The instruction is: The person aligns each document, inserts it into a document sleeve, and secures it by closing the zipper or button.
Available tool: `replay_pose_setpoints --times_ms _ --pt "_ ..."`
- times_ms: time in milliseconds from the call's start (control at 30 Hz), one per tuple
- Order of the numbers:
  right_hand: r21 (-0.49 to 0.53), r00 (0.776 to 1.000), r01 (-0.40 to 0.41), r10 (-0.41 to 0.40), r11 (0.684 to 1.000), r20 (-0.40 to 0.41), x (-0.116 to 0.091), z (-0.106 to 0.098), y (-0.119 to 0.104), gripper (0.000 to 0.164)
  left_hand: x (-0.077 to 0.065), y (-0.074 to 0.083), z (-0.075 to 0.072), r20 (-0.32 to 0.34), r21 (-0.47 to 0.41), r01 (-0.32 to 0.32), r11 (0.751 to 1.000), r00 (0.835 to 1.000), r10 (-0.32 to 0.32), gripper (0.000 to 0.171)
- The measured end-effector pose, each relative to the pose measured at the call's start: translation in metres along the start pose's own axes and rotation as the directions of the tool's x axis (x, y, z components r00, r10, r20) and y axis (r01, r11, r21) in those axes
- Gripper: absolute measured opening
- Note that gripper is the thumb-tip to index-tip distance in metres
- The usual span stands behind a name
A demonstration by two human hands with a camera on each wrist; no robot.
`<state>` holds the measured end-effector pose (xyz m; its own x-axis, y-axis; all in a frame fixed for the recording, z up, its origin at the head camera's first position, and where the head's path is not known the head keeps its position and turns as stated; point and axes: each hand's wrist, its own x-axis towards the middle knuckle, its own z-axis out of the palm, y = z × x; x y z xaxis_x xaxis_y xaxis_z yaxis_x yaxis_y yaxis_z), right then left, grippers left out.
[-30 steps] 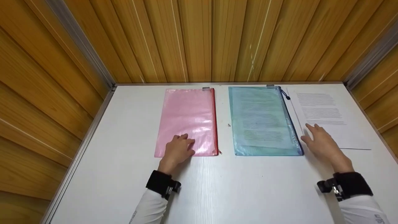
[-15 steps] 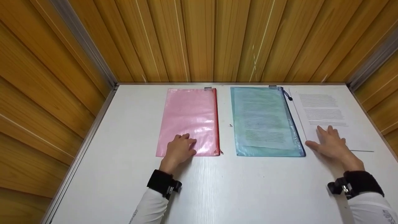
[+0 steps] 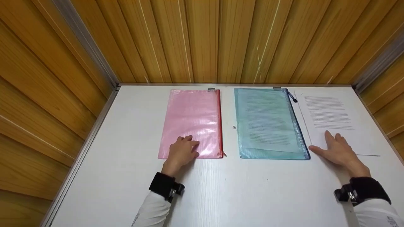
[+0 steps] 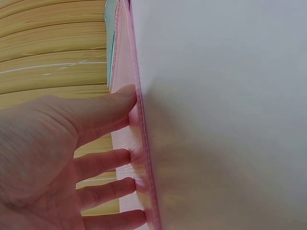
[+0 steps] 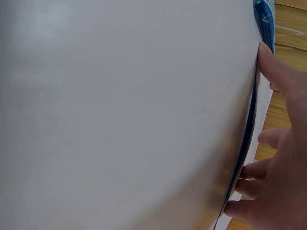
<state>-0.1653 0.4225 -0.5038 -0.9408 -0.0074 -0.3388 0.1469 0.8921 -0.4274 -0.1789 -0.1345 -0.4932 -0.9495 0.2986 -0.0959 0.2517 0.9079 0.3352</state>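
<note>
A pink zip pouch (image 3: 194, 110) with a red zipper lies flat, left of the middle. My left hand (image 3: 180, 153) rests on its near part, fingers spread and loosely bent; in the left wrist view the fingertips (image 4: 123, 155) lie just over the pouch's near edge. Printed paper (image 3: 329, 110) lies at the right. My right hand (image 3: 339, 151) is spread over the paper's near edge, its thumb by the near left corner. The right wrist view shows a dark gap (image 5: 247, 134) under that edge, beside the fingers. Neither hand grips anything.
Between pink pouch and paper lies a blue-green zip pouch (image 3: 266, 119) with printed sheets inside; its dark zipper borders the paper. A small speck (image 3: 234, 127) sits between the pouches. Wood-patterned walls (image 3: 202, 41) enclose the white table (image 3: 221, 195) at back and sides.
My right hand has shifted right, from between the blue-green pouch and the paper to the paper's near edge. My left hand keeps its place on the pink pouch. The head view has shifted slightly.
</note>
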Motion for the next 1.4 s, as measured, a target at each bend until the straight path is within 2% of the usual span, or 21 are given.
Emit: replay_pose_setpoints --times_ms 433,667,867,967,1100,1233,1400 --pt "0.036 1.0 -0.003 0.002 0.999 0.011 0.001 0.0 -0.006 0.117 -0.002 0.001 0.0 -0.001 0.004 -0.004 1.0 1.0 0.004 0.041" --pt "0.025 1.0 0.024 -0.023 0.999 -0.014 0.002 -0.005 -0.006 0.112 -0.001 0.004 0.0 0.007 -0.005 0.006 1.0 1.0 -0.006 0.041" --pt "0.023 0.999 -0.013 0.013 1.0 -0.032 0.005 -0.008 -0.011 0.102 -0.001 0.002 0.0 0.001 -0.015 0.008 1.0 1.0 -0.008 0.042" --pt "0.019 0.997 -0.03 0.031 0.999 -0.07 0.004 -0.009 -0.012 0.095 0.0 0.001 0.0 -0.007 -0.022 0.002 1.0 1.0 -0.002 0.042" --pt "-0.016 0.986 -0.029 0.026 0.999 -0.162 0.006 -0.009 -0.014 0.084 0.0 -0.001 0.0 -0.011 -0.033 -0.005 0.999 1.0 0.005 0.042" --pt "-0.055 0.968 0.006 -0.02 0.998 -0.25 0.006 -0.005 -0.014 0.07 0.0 0.0 0.0 -0.011 -0.035 -0.008 0.999 1.0 0.007 0.042" --pt "-0.087 0.954 0.038 -0.062 0.996 -0.293 0.004 -0.001 -0.013 0.057 0.001 -0.001 0.0 -0.008 -0.03 -0.005 1.0 1.0 0.004 0.042"
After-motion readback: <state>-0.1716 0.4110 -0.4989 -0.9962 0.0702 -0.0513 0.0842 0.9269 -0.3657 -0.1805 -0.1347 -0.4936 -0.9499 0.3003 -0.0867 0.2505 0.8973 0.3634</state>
